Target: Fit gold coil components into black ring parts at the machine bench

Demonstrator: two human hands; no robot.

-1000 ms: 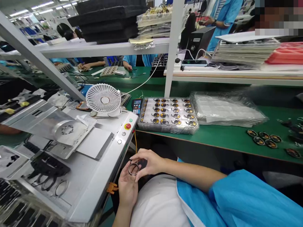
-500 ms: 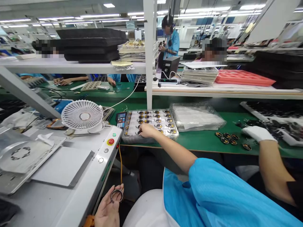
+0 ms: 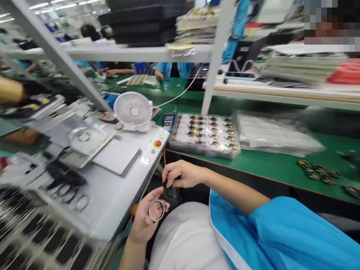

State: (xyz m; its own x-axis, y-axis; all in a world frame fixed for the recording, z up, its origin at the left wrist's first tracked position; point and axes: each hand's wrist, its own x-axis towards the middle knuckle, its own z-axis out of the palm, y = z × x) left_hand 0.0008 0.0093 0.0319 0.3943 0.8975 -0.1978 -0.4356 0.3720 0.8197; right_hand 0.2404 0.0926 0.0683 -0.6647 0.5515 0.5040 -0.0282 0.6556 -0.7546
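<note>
In my left hand (image 3: 142, 221), low in front of my body, the fingers curl around a thin metallic ring (image 3: 156, 210). My right hand (image 3: 184, 174) is just above it, thumb and fingertips pinching a small dark part (image 3: 168, 187), blurred and partly hidden by the fingers. The two hands' fingertips nearly meet. Beyond them, on the green bench (image 3: 255, 161), a clear plastic tray (image 3: 202, 150) holds rows of small round black-and-orange parts with curved dark tails. More dark rings (image 3: 82, 202) lie on the white machine table to my left.
The white machine table (image 3: 112, 210) carries a red button (image 3: 158, 143) and a white fan (image 3: 133, 111). A stack of clear trays (image 3: 275, 135) stands right of the filled tray, with loose round parts (image 3: 317, 168) beyond. A shelf post (image 3: 215, 63) rises behind. Another person's arm (image 3: 22, 135) is at left.
My right hand has left the tray and come back beside my left hand with a small dark part. My left hand still has the ring. The view has swung left.
</note>
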